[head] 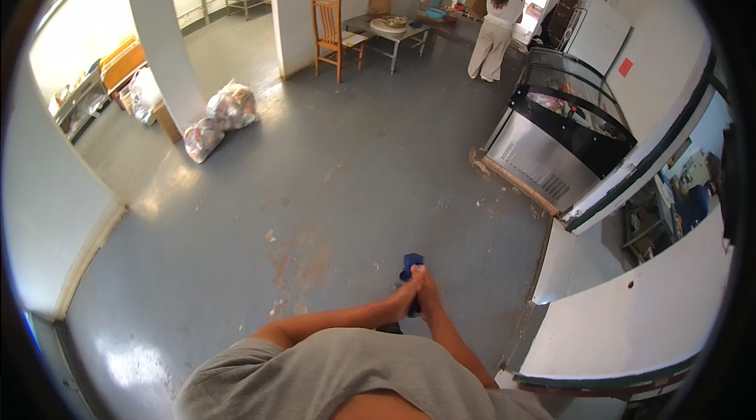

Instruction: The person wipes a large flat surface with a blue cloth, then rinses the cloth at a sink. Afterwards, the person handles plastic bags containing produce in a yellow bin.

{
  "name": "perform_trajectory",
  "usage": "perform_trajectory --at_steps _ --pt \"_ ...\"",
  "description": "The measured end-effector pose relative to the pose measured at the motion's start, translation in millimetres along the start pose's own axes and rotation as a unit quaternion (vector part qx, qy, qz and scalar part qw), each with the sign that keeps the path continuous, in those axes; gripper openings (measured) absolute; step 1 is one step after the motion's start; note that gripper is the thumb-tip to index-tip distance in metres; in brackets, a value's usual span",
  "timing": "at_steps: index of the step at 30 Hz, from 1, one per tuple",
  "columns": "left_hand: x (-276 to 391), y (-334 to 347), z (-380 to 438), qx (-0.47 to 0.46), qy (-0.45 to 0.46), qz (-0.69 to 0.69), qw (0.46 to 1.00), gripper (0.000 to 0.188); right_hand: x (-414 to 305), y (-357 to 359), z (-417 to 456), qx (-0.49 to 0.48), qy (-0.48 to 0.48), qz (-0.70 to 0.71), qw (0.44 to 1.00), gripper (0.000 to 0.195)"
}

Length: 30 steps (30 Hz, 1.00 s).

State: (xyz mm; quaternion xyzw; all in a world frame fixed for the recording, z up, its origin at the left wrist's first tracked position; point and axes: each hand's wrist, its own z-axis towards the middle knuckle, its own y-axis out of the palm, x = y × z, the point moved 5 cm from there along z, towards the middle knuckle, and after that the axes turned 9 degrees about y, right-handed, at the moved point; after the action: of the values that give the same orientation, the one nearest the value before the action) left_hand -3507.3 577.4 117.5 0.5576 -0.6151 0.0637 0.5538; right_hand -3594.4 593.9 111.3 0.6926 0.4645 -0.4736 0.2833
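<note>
My left hand (407, 296) and my right hand (429, 297) meet in front of my body, low in the view. A small dark blue object (412, 264) shows just beyond the fingertips; it may be cloth or plastic, and I cannot tell which hand, if either, grips it. Something dark is partly hidden under the hands, near my feet. The grey painted floor (366, 184) with worn patches lies beneath.
Filled plastic bags (233, 106) lean by a pillar at left. A wooden chair (328, 36) stands beside a low table (407, 33) bearing a dish. A glass-topped display cabinet (543, 154) is at right. Another person (496, 30) stands at the back, near the doorway.
</note>
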Motion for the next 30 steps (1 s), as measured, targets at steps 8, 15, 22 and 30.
perform_trajectory --at_steps 8,15,22,30 --pt "256.2 -61.2 213.4 -0.156 0.086 0.340 0.923 0.066 -63.1 74.6 340.0 -0.177 0.241 0.392 0.870 0.045" --pt "402.3 -185.4 344.6 -0.123 0.025 0.060 0.990 0.058 -155.5 254.2 465.4 -0.551 0.236 0.317 0.735 0.048" --pt "521.6 -273.2 463.2 -0.165 0.065 -0.001 0.984 0.054 -299.6 315.0 652.8 -0.351 0.278 0.339 0.827 0.042" --pt "655.7 -500.2 611.1 0.256 0.025 0.794 0.552 0.057 -681.5 226.6 752.1 0.195 -0.422 -0.081 0.881 0.051"
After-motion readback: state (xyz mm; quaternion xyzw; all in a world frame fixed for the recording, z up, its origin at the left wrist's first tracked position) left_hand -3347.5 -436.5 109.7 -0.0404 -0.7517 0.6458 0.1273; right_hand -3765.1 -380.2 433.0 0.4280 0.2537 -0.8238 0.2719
